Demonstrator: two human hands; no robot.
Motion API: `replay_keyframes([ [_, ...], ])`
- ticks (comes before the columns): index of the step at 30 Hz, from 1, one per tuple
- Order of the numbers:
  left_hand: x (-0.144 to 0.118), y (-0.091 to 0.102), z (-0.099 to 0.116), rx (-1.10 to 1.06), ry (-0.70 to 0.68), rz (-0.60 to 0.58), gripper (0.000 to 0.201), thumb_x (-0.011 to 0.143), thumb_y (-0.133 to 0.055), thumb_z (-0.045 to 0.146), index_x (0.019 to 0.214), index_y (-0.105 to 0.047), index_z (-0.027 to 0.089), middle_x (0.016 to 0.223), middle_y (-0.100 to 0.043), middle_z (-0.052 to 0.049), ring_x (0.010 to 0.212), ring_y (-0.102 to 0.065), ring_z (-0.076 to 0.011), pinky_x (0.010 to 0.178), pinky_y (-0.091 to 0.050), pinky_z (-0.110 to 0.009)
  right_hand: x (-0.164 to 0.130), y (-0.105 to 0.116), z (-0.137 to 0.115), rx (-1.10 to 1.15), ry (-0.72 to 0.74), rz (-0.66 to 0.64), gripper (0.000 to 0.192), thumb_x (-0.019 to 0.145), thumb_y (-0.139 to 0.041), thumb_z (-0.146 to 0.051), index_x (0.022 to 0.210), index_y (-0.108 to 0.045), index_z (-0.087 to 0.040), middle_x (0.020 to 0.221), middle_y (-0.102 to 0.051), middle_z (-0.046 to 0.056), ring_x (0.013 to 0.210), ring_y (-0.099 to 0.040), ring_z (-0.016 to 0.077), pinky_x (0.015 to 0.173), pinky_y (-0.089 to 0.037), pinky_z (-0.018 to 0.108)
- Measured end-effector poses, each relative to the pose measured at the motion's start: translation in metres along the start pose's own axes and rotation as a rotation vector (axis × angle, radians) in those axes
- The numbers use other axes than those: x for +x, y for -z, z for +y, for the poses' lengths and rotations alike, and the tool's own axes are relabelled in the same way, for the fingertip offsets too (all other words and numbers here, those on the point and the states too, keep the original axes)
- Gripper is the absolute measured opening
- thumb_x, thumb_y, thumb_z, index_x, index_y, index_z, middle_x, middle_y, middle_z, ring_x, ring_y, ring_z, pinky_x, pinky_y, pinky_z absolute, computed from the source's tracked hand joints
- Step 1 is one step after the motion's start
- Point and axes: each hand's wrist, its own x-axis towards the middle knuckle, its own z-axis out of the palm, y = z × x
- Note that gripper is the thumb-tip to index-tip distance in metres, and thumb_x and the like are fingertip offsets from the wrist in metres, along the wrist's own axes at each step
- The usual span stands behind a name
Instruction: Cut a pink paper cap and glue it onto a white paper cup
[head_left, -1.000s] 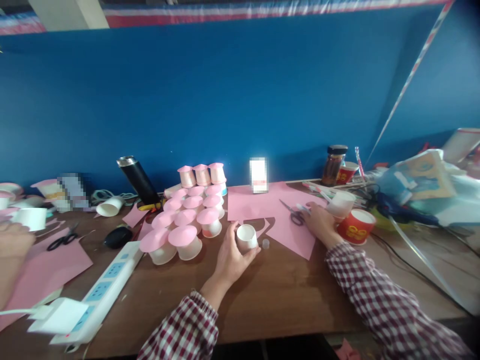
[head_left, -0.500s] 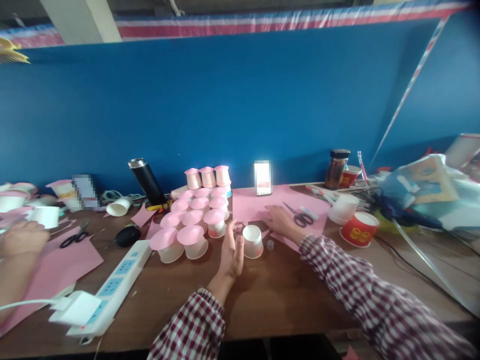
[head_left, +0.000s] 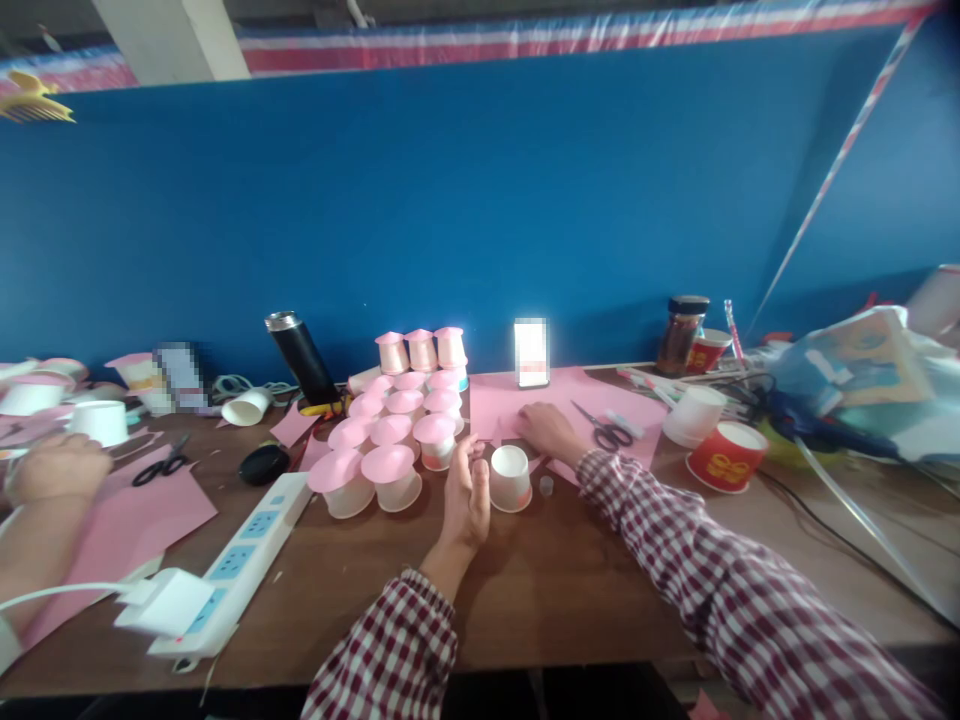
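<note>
My left hand (head_left: 466,492) is upright on its edge beside a white paper cup (head_left: 510,480), fingers extended and thumb raised, holding nothing visible. The cup stands upside down just to its right. My right hand (head_left: 551,430) reaches low over the pink paper (head_left: 585,390), fingers stretched left; its fingertips are partly hidden against the paper. Black-handled scissors (head_left: 611,432) lie on the paper right of it. A small clear cap (head_left: 547,486) sits right of the cup. Left of my left hand stand several upturned cups topped with pink paper cones (head_left: 391,466).
A white power strip (head_left: 236,560) with a plugged-in charger (head_left: 169,602) lies at the left. A co-worker's hand (head_left: 64,468) is farther left. A phone (head_left: 532,355) and a black flask (head_left: 300,355) stand at the back. A red cup (head_left: 726,460) is at the right.
My right hand has shifted left over the pink paper, toward the middle. My left hand stays beside the white cup. The whole view has shifted slightly.
</note>
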Motion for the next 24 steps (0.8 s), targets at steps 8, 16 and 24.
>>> replay_keyframes([
  [8, 0.001, 0.000, 0.004, -0.010, 0.027, -0.010, 0.044, 0.092, -0.031, 0.043, 0.123, -0.044, 0.016, 0.120, -0.051, -0.015, 0.111, -0.050, -0.0243, 0.094, -0.039, -0.041, -0.014, 0.011, 0.007, 0.194, 0.047, 0.052, 0.024, 0.083, -0.055, -0.028, 0.102, -0.060, -0.015, 0.100, -0.065, 0.012, 0.089, -0.061, 0.0208, 0.077, -0.043, 0.028],
  [16, 0.001, 0.000, 0.001, -0.002, 0.034, -0.007, 0.043, 0.092, -0.032, 0.043, 0.121, -0.046, 0.016, 0.120, -0.053, -0.015, 0.111, -0.051, -0.0254, 0.094, -0.039, -0.041, -0.016, 0.008, 0.015, 0.460, 0.045, 0.098, 0.031, 0.076, -0.064, -0.022, 0.105, -0.057, -0.012, 0.110, -0.060, 0.014, 0.085, -0.063, 0.0168, 0.069, -0.050, 0.024],
  [24, 0.003, 0.002, 0.003, 0.070, -0.006, 0.002, 0.037, 0.093, -0.032, 0.038, 0.116, -0.051, 0.016, 0.118, -0.056, -0.013, 0.112, -0.050, -0.0239, 0.096, -0.038, -0.040, -0.018, 0.021, 0.015, 0.632, 0.042, 0.224, 0.045, 0.065, -0.068, -0.012, 0.109, -0.059, -0.016, 0.119, -0.052, 0.012, 0.111, -0.052, 0.0250, 0.092, -0.046, 0.039],
])
